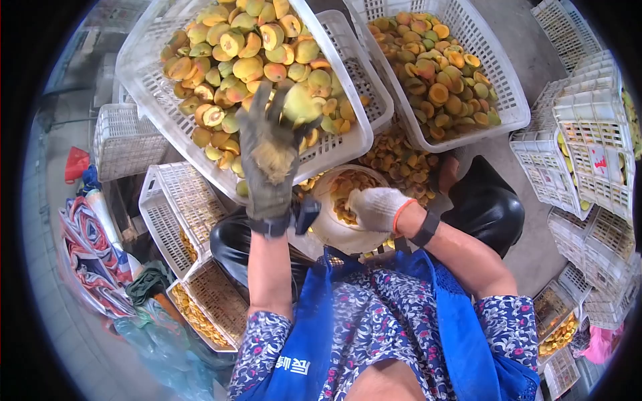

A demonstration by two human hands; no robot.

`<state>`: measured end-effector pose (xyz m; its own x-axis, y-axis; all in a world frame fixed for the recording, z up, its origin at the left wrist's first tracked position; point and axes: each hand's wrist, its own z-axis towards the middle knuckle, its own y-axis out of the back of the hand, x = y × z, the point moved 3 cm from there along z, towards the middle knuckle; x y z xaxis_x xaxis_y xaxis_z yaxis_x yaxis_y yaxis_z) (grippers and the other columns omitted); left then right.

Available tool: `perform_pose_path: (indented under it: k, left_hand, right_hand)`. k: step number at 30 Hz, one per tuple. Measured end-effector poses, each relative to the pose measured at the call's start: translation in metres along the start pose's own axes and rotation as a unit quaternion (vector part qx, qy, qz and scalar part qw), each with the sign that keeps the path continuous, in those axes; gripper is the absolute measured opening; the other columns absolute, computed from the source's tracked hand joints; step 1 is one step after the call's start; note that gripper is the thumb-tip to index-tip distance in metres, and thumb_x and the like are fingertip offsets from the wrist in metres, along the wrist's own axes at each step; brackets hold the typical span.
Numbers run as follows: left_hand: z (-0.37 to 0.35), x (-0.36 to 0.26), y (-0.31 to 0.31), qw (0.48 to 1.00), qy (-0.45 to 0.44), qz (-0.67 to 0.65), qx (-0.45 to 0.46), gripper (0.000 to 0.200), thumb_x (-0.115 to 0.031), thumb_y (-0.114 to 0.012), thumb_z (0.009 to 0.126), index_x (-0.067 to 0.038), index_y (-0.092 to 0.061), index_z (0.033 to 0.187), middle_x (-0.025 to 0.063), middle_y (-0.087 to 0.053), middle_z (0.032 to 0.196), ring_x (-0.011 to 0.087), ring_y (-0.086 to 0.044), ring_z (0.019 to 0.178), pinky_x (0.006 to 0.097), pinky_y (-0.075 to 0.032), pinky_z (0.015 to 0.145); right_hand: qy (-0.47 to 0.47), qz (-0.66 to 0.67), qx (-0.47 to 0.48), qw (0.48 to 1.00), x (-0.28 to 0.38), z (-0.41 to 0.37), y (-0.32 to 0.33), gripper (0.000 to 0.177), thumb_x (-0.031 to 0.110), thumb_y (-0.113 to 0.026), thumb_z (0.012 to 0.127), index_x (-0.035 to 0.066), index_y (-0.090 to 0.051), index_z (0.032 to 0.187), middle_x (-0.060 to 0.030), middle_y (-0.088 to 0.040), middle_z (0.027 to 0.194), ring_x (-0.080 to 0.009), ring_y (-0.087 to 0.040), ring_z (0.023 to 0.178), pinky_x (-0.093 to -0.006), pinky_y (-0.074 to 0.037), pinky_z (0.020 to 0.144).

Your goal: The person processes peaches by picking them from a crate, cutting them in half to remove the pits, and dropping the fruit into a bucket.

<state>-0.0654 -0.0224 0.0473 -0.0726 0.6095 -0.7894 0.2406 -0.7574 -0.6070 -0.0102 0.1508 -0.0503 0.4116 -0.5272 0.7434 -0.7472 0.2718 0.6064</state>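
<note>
My left hand (271, 144), in a dark grey glove with a worn pale patch, reaches over the large white basket (144, 87) of peaches. Between its forefinger and thumb is a yellow-green peach (301, 105), blurred by motion. More halved and whole peaches (247, 47) fill that basket. My right hand (382, 208), in a white knitted glove with an orange cuff, is closed over the rim of a white bucket (328, 227). What its fingers hold, if anything, is hidden. Brown-orange pieces (354, 182) lie inside the bucket. A small dark object (307, 214) sits beside my left wrist.
A second white basket (511, 110) of peach halves stands at the upper right. Peach pieces (399, 160) are heaped behind the bucket. Stacked crates (592, 127) line the right side. At left are crates (187, 194), a striped sack (93, 247) and plastic bags (160, 347).
</note>
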Motion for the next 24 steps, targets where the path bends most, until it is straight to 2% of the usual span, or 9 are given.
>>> perform_pose_path:
  k: [1, 2, 5, 6, 8, 9, 11, 14, 24]
  left_hand:
    - [0.012, -0.001, -0.016, 0.992, -0.03, 0.089, 0.082, 0.046, -0.031, -0.048, 0.098, -0.006, -0.047, 0.136, 0.0127, -0.051, 0.132, 0.0286, -0.054, 0.115, 0.0411, -0.048, 0.092]
    - [0.035, 0.005, -0.012, 0.967, 0.061, 0.245, 0.04, 0.042, -0.026, -0.051, 0.096, -0.005, -0.05, 0.132, 0.0126, -0.05, 0.134, 0.0273, -0.055, 0.116, 0.0386, -0.049, 0.089]
    - [0.089, 0.081, 0.061, 0.695, -0.096, 0.698, 0.143, 0.042, -0.031, -0.049, 0.097, -0.004, -0.05, 0.129, 0.019, -0.066, 0.106, 0.0293, -0.065, 0.096, 0.0419, -0.051, 0.076]
    - [0.092, 0.09, 0.061, 0.696, -0.096, 0.697, 0.143, 0.042, -0.031, -0.049, 0.097, -0.004, -0.05, 0.129, 0.019, -0.066, 0.106, 0.0293, -0.065, 0.096, 0.0419, -0.051, 0.076]
    - [0.086, 0.119, 0.054, 0.364, -0.082, 0.89, 0.261, 0.029, -0.022, -0.052, 0.091, -0.005, -0.058, 0.114, 0.0132, -0.067, 0.094, 0.0273, -0.067, 0.086, 0.0349, -0.052, 0.073]
    - [0.081, 0.118, 0.05, 0.364, -0.079, 0.891, 0.258, 0.029, -0.022, -0.052, 0.091, -0.005, -0.058, 0.114, 0.0132, -0.067, 0.094, 0.0273, -0.067, 0.086, 0.0349, -0.052, 0.073]
    - [0.069, 0.105, 0.037, 0.495, -0.061, 0.844, 0.197, 0.027, -0.026, -0.056, 0.087, -0.01, -0.059, 0.109, 0.0136, -0.067, 0.095, 0.0305, -0.066, 0.088, 0.0402, -0.052, 0.074]
    - [0.052, 0.1, 0.033, 0.486, 0.025, 0.855, 0.179, 0.043, -0.041, -0.06, 0.086, -0.009, -0.056, 0.114, 0.0141, -0.067, 0.106, 0.0319, -0.065, 0.097, 0.043, -0.052, 0.082]
    - [0.058, 0.094, 0.052, 0.553, 0.094, 0.811, 0.165, 0.049, -0.045, -0.06, 0.084, -0.007, -0.058, 0.115, 0.0168, -0.065, 0.113, 0.0322, -0.062, 0.106, 0.0417, -0.049, 0.089]
  right_hand:
    - [-0.03, 0.009, -0.008, 0.999, -0.001, 0.0, 0.004, 0.021, 0.017, -0.054, 0.082, 0.0, -0.062, 0.091, -0.0213, -0.067, 0.079, -0.0392, -0.067, 0.077, -0.0482, -0.053, 0.065]
    - [-0.021, 0.006, -0.024, 0.999, 0.001, -0.001, 0.013, 0.021, 0.017, -0.054, 0.082, 0.001, -0.062, 0.092, -0.021, -0.067, 0.079, -0.0388, -0.067, 0.075, -0.0477, -0.053, 0.064]
    - [0.001, -0.021, -0.045, 0.999, -0.008, 0.003, 0.011, 0.021, 0.018, -0.054, 0.082, 0.002, -0.063, 0.092, -0.0202, -0.067, 0.077, -0.0378, -0.067, 0.072, -0.0466, -0.054, 0.061]
    - [0.017, -0.042, -0.047, 0.998, -0.012, 0.005, 0.008, 0.021, 0.019, -0.054, 0.082, 0.003, -0.063, 0.091, -0.0196, -0.067, 0.075, -0.0372, -0.067, 0.07, -0.046, -0.054, 0.059]
    - [0.017, -0.04, -0.06, 0.997, -0.011, 0.002, 0.01, 0.022, 0.02, -0.055, 0.081, 0.003, -0.064, 0.091, -0.0192, -0.067, 0.074, -0.0367, -0.066, 0.068, -0.0456, -0.053, 0.058]
    - [0.017, -0.038, -0.076, 0.996, -0.01, 0.001, 0.012, 0.022, 0.02, -0.055, 0.08, 0.003, -0.064, 0.091, -0.0188, -0.066, 0.072, -0.0362, -0.066, 0.066, -0.0452, -0.053, 0.056]
    - [0.011, -0.041, -0.08, 0.996, -0.012, 0.001, 0.012, 0.022, 0.02, -0.055, 0.08, 0.003, -0.064, 0.09, -0.0187, -0.066, 0.072, -0.0362, -0.066, 0.065, -0.0454, -0.053, 0.056]
    - [0.01, -0.034, -0.079, 0.996, -0.015, -0.001, 0.012, 0.022, 0.021, -0.055, 0.079, 0.003, -0.065, 0.089, -0.0188, -0.066, 0.071, -0.0364, -0.066, 0.065, -0.0459, -0.053, 0.057]
    - [-0.107, -0.057, 0.038, 0.992, -0.032, 0.011, 0.028, 0.03, 0.022, -0.054, 0.08, -0.001, -0.062, 0.097, -0.0232, -0.067, 0.081, -0.0391, -0.066, 0.077, -0.0472, -0.054, 0.069]
